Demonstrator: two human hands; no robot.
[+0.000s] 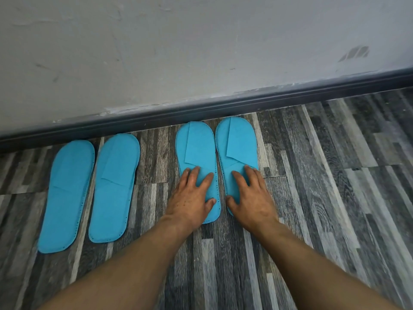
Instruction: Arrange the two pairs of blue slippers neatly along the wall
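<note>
Blue slippers are lying in two pairs on the grey wood-look floor, toes pointing at the dark skirting board under the grey wall. At centre frame I am seeing the left hand pressing flat on the third slipper and the right hand flat on the fourth slipper, fingers spread wide, gripping nothing. At left, the first slipper and second slipper are sitting side by side, untouched.

Likely a home interior: scuffed white wall, dark skirting board, grey wood-effect floor.
</note>
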